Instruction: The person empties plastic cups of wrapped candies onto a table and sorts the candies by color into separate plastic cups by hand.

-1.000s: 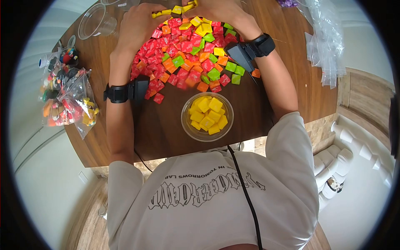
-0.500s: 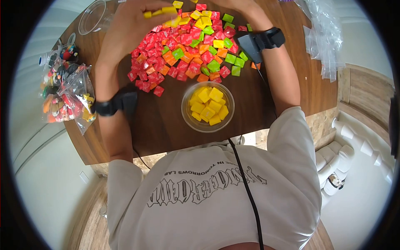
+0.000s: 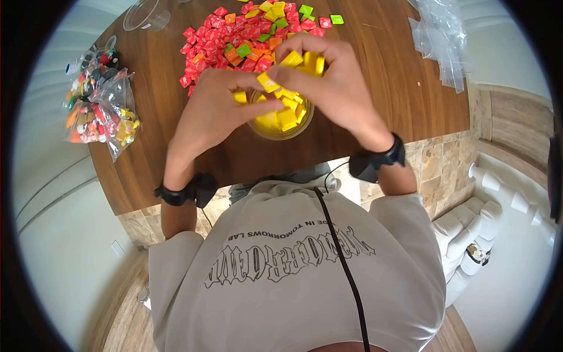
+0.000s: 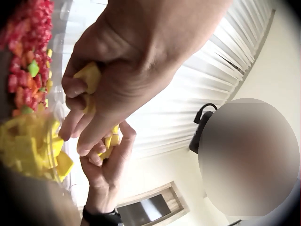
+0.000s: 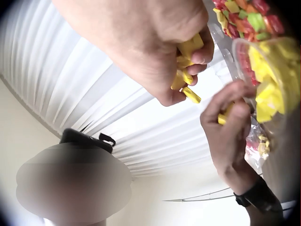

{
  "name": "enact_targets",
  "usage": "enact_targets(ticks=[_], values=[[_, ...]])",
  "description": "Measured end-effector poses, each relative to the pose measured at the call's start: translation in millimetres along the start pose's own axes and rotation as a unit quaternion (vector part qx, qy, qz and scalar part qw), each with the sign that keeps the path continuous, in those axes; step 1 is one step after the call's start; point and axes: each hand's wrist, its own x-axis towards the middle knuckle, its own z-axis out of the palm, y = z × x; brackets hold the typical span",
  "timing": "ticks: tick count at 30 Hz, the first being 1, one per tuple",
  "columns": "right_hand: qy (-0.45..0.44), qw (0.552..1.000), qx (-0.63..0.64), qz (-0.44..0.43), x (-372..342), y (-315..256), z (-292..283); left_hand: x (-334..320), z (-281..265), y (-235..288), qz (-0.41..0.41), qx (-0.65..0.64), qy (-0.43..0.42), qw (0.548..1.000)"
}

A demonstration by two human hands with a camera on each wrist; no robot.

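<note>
Above the clear round tub (image 3: 275, 138), which holds several yellow wrapped squares (image 3: 287, 119), both hands hover close together. The right hand (image 3: 335, 88) has its fingers curled round several yellow pieces (image 5: 190, 47), one pinched by the thumb. The left hand (image 3: 212, 114) reaches over the tub's left side, its curled fingers gripping yellow pieces (image 4: 89, 77). In the head view the hands hide part of the tub. Behind them spreads a pile of red, orange, green and yellow squares (image 3: 220, 38).
Bags of small colourful figures (image 3: 99, 117) lie at the table's left. An empty clear tub (image 3: 146, 16) is at the back left, and clear plastic bags (image 3: 440, 47) at the right. The wooden table's (image 3: 404, 111) front edge runs near the person's shirt.
Both hands have come back from the far side of the pile to above the tub, carrying yellow pieces. The pile and tub appear higher in the head view.
</note>
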Motion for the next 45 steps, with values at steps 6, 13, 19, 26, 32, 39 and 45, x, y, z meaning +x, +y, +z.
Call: enact_targets(ticks=[6,13,19,26,32,39,45], values=[[0.094,0.993,0.048,-0.048,-16.4,25.7,38.1,11.9,42.3,-11.5,-0.018,-0.385,0.279,0.880],[0.107,0.973,-0.077,-0.190,-14.1,34.0,40.5,19.9,65.3,3.6,0.052,-0.389,0.384,0.836],[0.102,0.972,-0.069,-0.199,-17.8,33.8,42.0,18.2,71.0,2.5,0.072,-0.366,0.405,0.835],[0.075,0.960,-0.102,-0.249,-16.6,44.6,36.8,18.7,72.0,-0.6,0.141,-0.355,0.400,0.833],[0.090,0.975,-0.010,-0.202,-19.1,40.5,36.1,16.5,73.8,6.1,0.130,-0.370,0.377,0.839],[0.116,0.961,0.231,-0.098,-22.3,35.7,32.2,19.8,70.6,6.0,0.144,-0.372,0.356,0.845],[0.154,0.933,0.325,-0.021,-19.0,35.7,27.2,23.1,67.2,6.6,0.135,-0.255,0.303,0.908]])
